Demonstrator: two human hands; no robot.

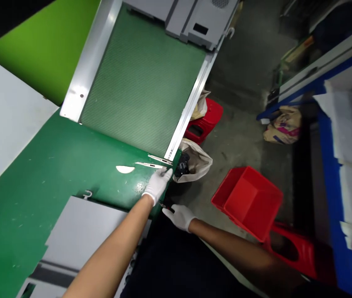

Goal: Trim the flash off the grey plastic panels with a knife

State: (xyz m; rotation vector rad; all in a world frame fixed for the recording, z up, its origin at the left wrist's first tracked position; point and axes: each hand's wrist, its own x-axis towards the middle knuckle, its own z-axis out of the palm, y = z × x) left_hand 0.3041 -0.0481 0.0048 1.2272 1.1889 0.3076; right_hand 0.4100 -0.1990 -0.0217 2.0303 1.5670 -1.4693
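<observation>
My left hand [159, 184], in a white glove, reaches over the corner of the green tabletop [79, 165]. Its fingers are stretched out, with the tips at the end of a slim white craft knife [149, 165]; whether they touch it I cannot tell. A second slim knife [160, 159] lies just beyond, by the conveyor's end. To their left rests a white half-oval piece [125, 169]. Beside the table edge, my gloved right hand [180, 217] is closed around a small hand tool [164, 205] with a metal tip and dark handle, probably nippers, mostly hidden by the fingers.
A ribbed green conveyor belt [145, 82] carries a grey plastic housing [191, 18]. Another grey housing [83, 231] lies on the table at my left. Right of the table stand an open sack [199, 161], a red stool [208, 116] and a red bin [250, 203].
</observation>
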